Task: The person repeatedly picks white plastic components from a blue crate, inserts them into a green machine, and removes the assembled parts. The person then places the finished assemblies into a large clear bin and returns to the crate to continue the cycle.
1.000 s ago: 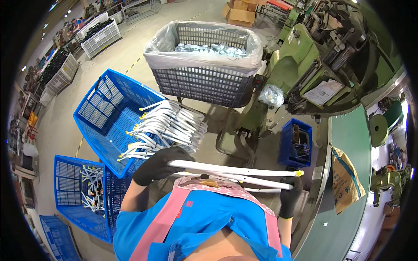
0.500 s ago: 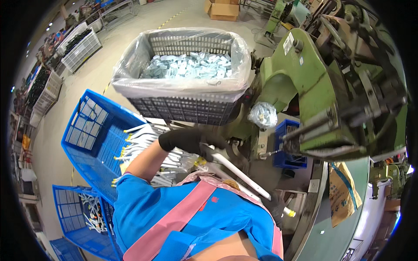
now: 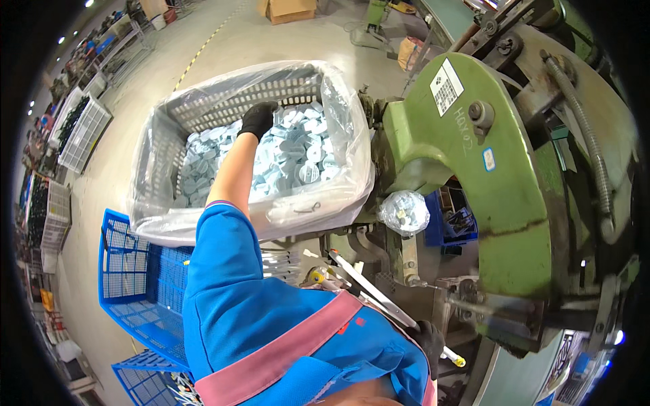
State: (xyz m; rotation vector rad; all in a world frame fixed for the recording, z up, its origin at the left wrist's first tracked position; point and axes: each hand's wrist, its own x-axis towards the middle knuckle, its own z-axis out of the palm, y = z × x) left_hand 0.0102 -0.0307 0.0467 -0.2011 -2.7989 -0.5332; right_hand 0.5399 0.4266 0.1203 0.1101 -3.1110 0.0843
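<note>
My left hand (image 3: 258,119), in a black glove, is over the heap of small pale metal pieces (image 3: 288,152) in the plastic-lined crate (image 3: 315,213). Its fingers are too dark and too turned away to read. At the lower right my right hand (image 3: 428,340), also gloved in black, is closed around a white tube (image 3: 372,285). The tube slants from beside the machine down past my chest. A second tube lies close along it, and a yellow-tipped end (image 3: 455,357) sticks out beyond the hand.
A green press machine (image 3: 467,128) stands at the right. Beside it are a plastic-wrapped round part (image 3: 404,212) and a small blue bin (image 3: 433,230). A blue crate (image 3: 125,271) sits at the left, and more white tubes (image 3: 281,265) lie partly behind my arm.
My left hand has left the tube and reached forward into the lined crate. My right hand keeps hold of the tube. The view has shifted toward the crate and machine.
</note>
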